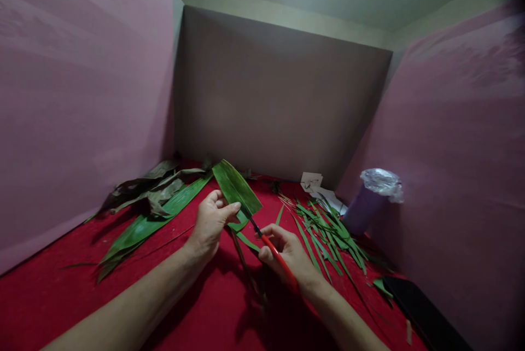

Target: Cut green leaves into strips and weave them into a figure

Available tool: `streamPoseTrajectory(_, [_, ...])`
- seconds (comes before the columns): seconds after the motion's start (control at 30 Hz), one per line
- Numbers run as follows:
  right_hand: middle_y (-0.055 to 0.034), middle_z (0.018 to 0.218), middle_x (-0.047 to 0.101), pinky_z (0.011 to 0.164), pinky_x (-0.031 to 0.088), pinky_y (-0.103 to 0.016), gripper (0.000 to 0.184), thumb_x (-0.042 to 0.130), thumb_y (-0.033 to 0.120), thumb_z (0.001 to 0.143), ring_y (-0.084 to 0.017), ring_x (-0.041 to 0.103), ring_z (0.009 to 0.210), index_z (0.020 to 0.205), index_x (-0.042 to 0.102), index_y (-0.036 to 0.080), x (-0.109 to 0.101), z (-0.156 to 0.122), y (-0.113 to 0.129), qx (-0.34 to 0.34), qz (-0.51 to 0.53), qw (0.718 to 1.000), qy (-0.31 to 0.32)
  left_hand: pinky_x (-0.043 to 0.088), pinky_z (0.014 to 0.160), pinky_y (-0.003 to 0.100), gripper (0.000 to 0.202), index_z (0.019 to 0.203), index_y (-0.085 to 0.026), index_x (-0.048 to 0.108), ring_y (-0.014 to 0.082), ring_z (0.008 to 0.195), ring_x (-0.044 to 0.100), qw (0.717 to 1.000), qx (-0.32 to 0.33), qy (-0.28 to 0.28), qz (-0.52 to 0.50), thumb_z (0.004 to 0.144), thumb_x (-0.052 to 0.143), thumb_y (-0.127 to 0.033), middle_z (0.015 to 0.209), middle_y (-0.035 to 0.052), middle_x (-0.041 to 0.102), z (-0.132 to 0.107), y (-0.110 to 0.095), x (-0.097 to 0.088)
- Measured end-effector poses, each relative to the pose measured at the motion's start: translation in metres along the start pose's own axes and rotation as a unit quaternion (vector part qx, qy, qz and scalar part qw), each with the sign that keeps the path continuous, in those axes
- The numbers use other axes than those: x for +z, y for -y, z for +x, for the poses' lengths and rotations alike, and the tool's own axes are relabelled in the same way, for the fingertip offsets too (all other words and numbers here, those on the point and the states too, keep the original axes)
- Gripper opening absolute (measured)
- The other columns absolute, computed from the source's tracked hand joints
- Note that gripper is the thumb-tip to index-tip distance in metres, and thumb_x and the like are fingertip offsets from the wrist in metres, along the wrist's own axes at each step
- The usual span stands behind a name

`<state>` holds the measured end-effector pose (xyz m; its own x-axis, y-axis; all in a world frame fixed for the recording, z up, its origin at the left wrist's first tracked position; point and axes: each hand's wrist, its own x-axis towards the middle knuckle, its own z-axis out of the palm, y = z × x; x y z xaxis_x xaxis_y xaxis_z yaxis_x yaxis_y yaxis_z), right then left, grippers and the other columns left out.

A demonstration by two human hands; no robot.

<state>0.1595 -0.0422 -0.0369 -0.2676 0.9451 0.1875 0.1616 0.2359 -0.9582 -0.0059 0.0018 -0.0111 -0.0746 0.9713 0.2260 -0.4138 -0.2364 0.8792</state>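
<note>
My left hand [212, 221] is closed on a broad green leaf [234, 186], holding it up over the red cloth [74, 291]. My right hand [288, 253] grips red-handled scissors [274, 251], whose dark blades reach up to the leaf's lower edge beside my left thumb. A narrow green strip [247, 241] hangs from the leaf between both hands.
Long green and dried brown leaves [147, 203] lie at the left. A heap of cut green strips [328, 233] lies at the right, next to a purple bin [365, 206] with a plastic liner. A dark phone [422, 313] and white paper [312, 181] lie nearby. Pink walls close in on both sides.
</note>
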Motion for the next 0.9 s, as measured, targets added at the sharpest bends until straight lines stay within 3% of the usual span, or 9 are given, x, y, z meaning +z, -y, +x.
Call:
streamPoseTrajectory(0.4, [0.0069, 0.057, 0.039, 0.045, 0.023, -0.02, 0.035, 0.063, 0.044, 0.072, -0.008, 0.029, 0.05, 0.089, 0.053, 0.016, 0.001, 0.001, -0.004, -0.033, -0.023, 0.999, -0.001, 0.048, 0.044, 0.022, 0.039, 0.087, -0.013, 0.054, 0.0143, 0.052, 0.061, 0.998, -0.05, 0.04, 0.0, 0.053, 0.074, -0.013, 0.063, 0.0001, 0.065, -0.008, -0.006, 0.006])
streamPoseTrajectory(0.63, [0.0052, 0.06, 0.041, 0.046, 0.028, -0.019, 0.037, 0.065, 0.048, 0.07, -0.009, 0.034, 0.053, 0.087, 0.053, 0.017, 0.003, 0.003, -0.013, -0.072, 0.01, 0.997, -0.023, 0.051, 0.051, 0.026, 0.041, 0.091, -0.013, 0.052, 0.018, 0.06, 0.066, 0.993, -0.082, 0.085, 0.005, 0.057, 0.074, -0.014, 0.075, 0.0064, 0.069, -0.014, -0.002, 0.008])
streamPoseTrajectory(0.9, [0.0083, 0.057, 0.043, 0.036, 0.025, -0.015, 0.052, 0.064, 0.052, 0.072, -0.005, 0.033, 0.04, 0.109, 0.045, 0.021, 0.006, -0.001, -0.01, -0.048, 0.061, 0.997, -0.008, 0.051, 0.049, 0.024, 0.045, 0.091, -0.015, 0.05, 0.0174, 0.059, 0.065, 0.992, -0.091, 0.089, 0.002, 0.054, 0.077, -0.015, 0.072, 0.0045, 0.068, -0.013, 0.001, 0.006])
